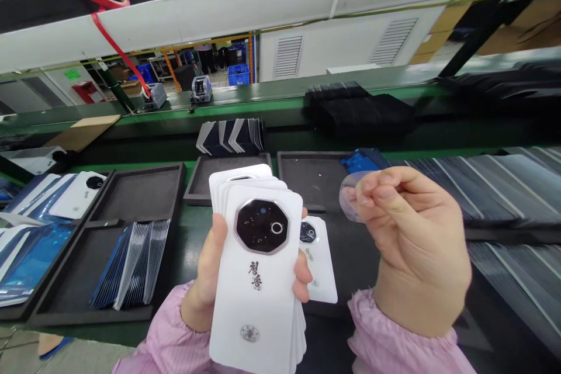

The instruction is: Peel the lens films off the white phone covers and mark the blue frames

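In my left hand [205, 286] is a fanned stack of several white phone back covers [269, 318], the thumb on one side and fingertips on the other. The front cover faces me, with a black octagonal camera window near its top, dark lettering below and a round emblem lower down. My right hand [414, 239], raised to the right of the stack, pinches a clear, rounded piece of film [347, 208] between thumb and fingers. The film is apart from the covers. Behind the stack, another white back cover [322, 280] lies on a dark surface, partly hidden.
Dark trays [140, 187] stand on the green bench, one with a row of blue-and-silver panels [138, 266]. More covers [72, 201] lie at left. Rows of grey panels [477, 187] fill the right. Tape dispensers [201, 90] sit on the back ledge; red tape [116, 41] hangs down.
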The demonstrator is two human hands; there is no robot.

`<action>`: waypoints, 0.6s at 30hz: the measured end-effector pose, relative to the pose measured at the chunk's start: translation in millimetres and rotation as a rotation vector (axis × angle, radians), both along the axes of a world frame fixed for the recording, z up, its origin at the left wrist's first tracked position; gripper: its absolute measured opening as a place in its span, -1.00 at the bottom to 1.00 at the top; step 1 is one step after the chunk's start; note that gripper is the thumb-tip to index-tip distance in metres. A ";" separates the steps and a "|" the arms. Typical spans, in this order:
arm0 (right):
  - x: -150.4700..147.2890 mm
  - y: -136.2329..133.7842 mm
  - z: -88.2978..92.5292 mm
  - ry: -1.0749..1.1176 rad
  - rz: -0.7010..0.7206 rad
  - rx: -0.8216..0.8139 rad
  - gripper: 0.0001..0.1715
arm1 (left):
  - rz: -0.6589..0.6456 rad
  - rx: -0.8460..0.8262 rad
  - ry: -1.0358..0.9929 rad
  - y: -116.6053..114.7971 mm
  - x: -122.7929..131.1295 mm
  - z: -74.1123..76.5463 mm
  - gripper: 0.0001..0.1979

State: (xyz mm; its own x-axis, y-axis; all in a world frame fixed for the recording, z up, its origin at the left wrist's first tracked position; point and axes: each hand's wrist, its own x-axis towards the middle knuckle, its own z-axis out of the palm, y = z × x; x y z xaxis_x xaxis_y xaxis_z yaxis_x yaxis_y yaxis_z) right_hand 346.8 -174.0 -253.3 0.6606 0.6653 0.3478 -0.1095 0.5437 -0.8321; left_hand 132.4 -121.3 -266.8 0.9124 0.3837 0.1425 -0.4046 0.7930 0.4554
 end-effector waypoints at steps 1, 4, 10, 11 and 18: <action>0.2 0.0 -0.2 -0.003 0.002 -0.003 -0.65 | -0.003 -0.002 -0.001 0.6 -0.1 -0.1 -0.12; 0.0 -0.4 -0.5 0.004 -0.005 -0.012 -0.65 | -0.009 -0.006 -0.001 2.3 -0.6 0.3 -0.12; -1.1 -1.2 0.2 0.008 -0.018 -0.002 -0.67 | 0.006 0.002 0.000 2.4 -0.4 0.0 -0.09; -1.2 -1.3 0.4 0.008 -0.016 -0.002 -0.67 | 0.014 0.000 0.002 2.0 -0.3 -0.2 -0.10; -0.7 -0.7 -0.2 0.000 -0.029 -0.006 -0.61 | 0.033 0.016 0.021 0.2 -0.8 0.2 -0.12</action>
State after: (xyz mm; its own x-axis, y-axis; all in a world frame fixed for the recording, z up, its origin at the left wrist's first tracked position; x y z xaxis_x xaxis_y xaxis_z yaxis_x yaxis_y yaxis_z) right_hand 346.1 -174.7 -253.5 0.6797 0.6480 0.3436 -0.0937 0.5413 -0.8356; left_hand 131.6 -121.1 -266.6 0.9021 0.4115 0.1301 -0.4208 0.7717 0.4769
